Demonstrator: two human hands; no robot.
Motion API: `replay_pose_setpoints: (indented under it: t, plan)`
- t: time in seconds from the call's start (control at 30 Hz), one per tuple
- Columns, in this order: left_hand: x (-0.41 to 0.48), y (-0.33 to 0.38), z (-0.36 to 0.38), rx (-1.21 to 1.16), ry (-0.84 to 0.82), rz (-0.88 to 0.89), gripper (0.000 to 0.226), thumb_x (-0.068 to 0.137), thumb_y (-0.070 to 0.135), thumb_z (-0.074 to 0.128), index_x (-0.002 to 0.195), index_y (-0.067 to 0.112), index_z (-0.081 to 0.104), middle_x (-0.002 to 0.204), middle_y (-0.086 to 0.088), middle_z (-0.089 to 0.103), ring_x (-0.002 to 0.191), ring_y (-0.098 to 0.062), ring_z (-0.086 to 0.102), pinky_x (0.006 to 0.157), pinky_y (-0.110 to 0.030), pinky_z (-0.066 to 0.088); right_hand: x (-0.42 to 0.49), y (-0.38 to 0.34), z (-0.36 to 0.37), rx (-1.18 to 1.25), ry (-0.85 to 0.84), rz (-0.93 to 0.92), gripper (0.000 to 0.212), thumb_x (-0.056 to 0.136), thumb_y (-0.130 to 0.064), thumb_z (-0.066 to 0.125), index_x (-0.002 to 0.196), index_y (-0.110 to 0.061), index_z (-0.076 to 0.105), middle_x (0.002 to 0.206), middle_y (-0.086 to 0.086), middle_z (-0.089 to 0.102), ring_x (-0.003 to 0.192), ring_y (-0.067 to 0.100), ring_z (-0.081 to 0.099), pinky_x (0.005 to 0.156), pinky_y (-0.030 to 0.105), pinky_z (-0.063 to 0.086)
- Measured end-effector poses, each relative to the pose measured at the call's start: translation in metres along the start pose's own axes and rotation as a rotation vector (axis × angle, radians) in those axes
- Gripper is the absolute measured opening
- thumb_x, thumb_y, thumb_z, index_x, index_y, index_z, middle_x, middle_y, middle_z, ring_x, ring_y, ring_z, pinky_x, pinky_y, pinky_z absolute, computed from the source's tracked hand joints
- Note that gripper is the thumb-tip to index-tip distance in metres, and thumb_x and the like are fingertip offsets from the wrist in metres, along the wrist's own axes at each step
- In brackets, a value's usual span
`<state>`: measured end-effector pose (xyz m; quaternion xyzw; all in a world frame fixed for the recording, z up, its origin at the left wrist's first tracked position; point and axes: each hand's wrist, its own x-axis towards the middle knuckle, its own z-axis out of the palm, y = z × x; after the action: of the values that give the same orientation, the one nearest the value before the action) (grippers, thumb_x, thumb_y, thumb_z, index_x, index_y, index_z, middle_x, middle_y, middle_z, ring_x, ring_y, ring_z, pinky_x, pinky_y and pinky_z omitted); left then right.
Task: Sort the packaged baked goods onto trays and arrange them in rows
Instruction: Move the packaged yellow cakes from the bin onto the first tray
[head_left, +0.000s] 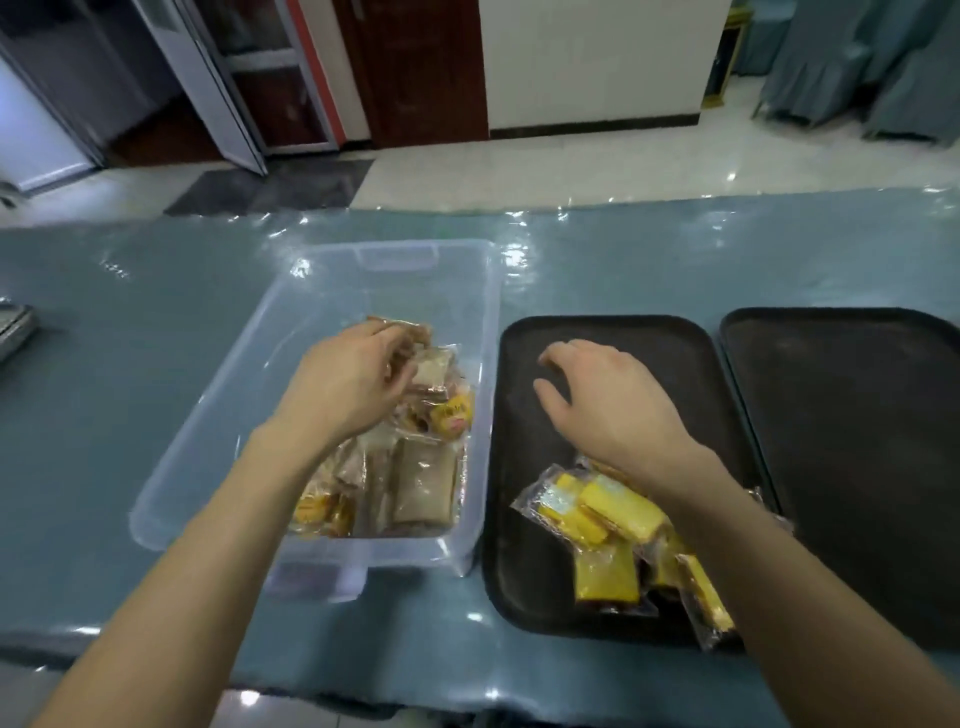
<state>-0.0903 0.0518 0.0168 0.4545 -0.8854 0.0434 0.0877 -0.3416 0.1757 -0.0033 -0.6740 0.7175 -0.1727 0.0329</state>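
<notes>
Two dark trays lie side by side on the right half of the blue tabletop (130, 364), and a clear plastic tub (395, 249) stands just to their left, near the middle.

We judge the sorting to be at an early stage. On the left tray (649, 343), a loose heap of yellow packets (613, 519) sits at the near edge. They overlap and point in different directions, so no rows have been formed yet. The far part of this tray has no packets on it. We see no packets on the right tray (857, 415).

A good number of mixed packets (423, 483), brown, pale and yellow, are piled in the right half of the tub, waiting to be sorted.

Our left hand (353, 384) reaches into the tub. Its grip is closed, with the fingers curled round a brown packet (410, 328) at the far end of the pile.

Our right hand (613, 405) is over the middle of the left tray. Its grip is loose, the fingers spread and slightly bent, and it holds nothing. We cannot tell whether the fingertips touch the tray.

What is left, as we judge it, is emptying the tub, separating the kinds and lining them up.
</notes>
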Motion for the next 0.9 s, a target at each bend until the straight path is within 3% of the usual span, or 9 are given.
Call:
replay_pose_setpoints:
  t: [0.17, 0.3, 0.4, 0.47, 0.53, 0.6, 0.7, 0.8, 0.9]
  plan:
    - [0.02, -0.1, 0.025, 0.03, -0.173, -0.074, 0.04, 0.096, 0.044, 0.072, 0.134, 0.034, 0.067, 0.127, -0.002, 0.073, 0.118, -0.035, 0.07, 0.09, -0.047, 0.059, 0.075, -0.076, 0.031, 0.032, -0.032, -0.059, 0.026, 0.107, -0.035, 0.055, 0.12, -0.017, 0.069, 0.11, 0.004, 0.073, 0.099, 0.028, 0.069, 0.086, 0.046, 0.059]
    - [0.047, -0.142, 0.048, 0.079, -0.287, -0.009, 0.075, 0.084, 0.048, 0.083, 0.15, 0.027, 0.054, 0.139, -0.006, 0.063, 0.129, -0.034, 0.062, 0.098, -0.048, 0.057, 0.129, -0.105, 0.078, -0.045, -0.224, 0.015, 0.027, 0.105, -0.027, 0.057, 0.127, -0.014, 0.066, 0.119, 0.009, 0.071, 0.103, 0.03, 0.067, 0.087, 0.042, 0.058]
    - [0.075, -0.154, 0.072, 0.156, -0.33, 0.107, 0.111, 0.072, 0.052, 0.093, 0.163, 0.027, 0.035, 0.157, -0.01, 0.047, 0.144, -0.035, 0.052, 0.109, -0.05, 0.053, 0.135, -0.108, 0.114, -0.068, -0.422, 0.113, 0.03, 0.101, -0.023, 0.063, 0.13, -0.015, 0.065, 0.125, 0.009, 0.069, 0.107, 0.028, 0.066, 0.091, 0.042, 0.059]
    - [0.095, -0.157, 0.089, 0.228, -0.343, 0.189, 0.133, 0.068, 0.062, 0.095, 0.171, 0.027, 0.018, 0.17, -0.014, 0.032, 0.157, -0.036, 0.037, 0.12, -0.053, 0.041, 0.131, -0.104, 0.128, -0.069, -0.557, 0.15, 0.024, 0.099, -0.026, 0.07, 0.12, -0.016, 0.069, 0.12, 0.008, 0.07, 0.104, 0.027, 0.067, 0.093, 0.041, 0.059]
    - [0.113, -0.157, 0.107, 0.318, -0.366, 0.298, 0.146, 0.066, 0.069, 0.093, 0.174, 0.03, 0.002, 0.177, -0.015, 0.017, 0.164, -0.035, 0.023, 0.128, -0.057, 0.031, 0.131, -0.099, 0.131, -0.056, -0.578, 0.18, 0.022, 0.099, -0.028, 0.071, 0.117, -0.014, 0.07, 0.117, 0.007, 0.071, 0.101, 0.026, 0.068, 0.094, 0.041, 0.06]
    - [0.126, -0.154, 0.129, 0.414, -0.407, 0.42, 0.15, 0.071, 0.064, 0.093, 0.172, 0.033, -0.014, 0.18, -0.015, 0.003, 0.166, -0.037, 0.013, 0.131, -0.062, 0.024, 0.132, -0.095, 0.131, -0.04, -0.55, 0.216, 0.028, 0.1, -0.026, 0.068, 0.126, -0.015, 0.069, 0.121, 0.007, 0.07, 0.106, 0.026, 0.069, 0.098, 0.045, 0.061]
    - [0.14, -0.154, 0.155, 0.476, -0.406, 0.565, 0.135, 0.088, 0.049, 0.083, 0.168, 0.037, -0.025, 0.18, -0.017, 0.003, 0.162, -0.04, 0.022, 0.126, -0.059, 0.034, 0.133, -0.094, 0.132, -0.051, -0.6, 0.219, 0.029, 0.103, -0.028, 0.067, 0.129, -0.015, 0.068, 0.122, 0.008, 0.069, 0.107, 0.026, 0.068, 0.1, 0.046, 0.06]
    - [0.152, -0.159, 0.162, 0.397, -0.366, 0.604, 0.126, 0.087, 0.056, 0.083, 0.17, 0.041, -0.011, 0.173, -0.015, 0.023, 0.142, -0.036, 0.049, 0.103, -0.047, 0.055, 0.133, -0.093, 0.132, -0.013, -0.608, 0.233, 0.029, 0.104, -0.029, 0.066, 0.129, -0.014, 0.069, 0.12, 0.009, 0.07, 0.107, 0.027, 0.069, 0.1, 0.047, 0.06]
    - [0.153, -0.155, 0.163, 0.352, -0.37, 0.577, 0.126, 0.081, 0.056, 0.087, 0.168, 0.04, -0.002, 0.156, -0.012, 0.037, 0.125, -0.032, 0.057, 0.091, -0.044, 0.059, 0.135, -0.092, 0.134, -0.001, -0.592, 0.239, 0.029, 0.106, -0.029, 0.065, 0.13, -0.015, 0.068, 0.12, 0.008, 0.07, 0.106, 0.026, 0.069, 0.1, 0.046, 0.061]
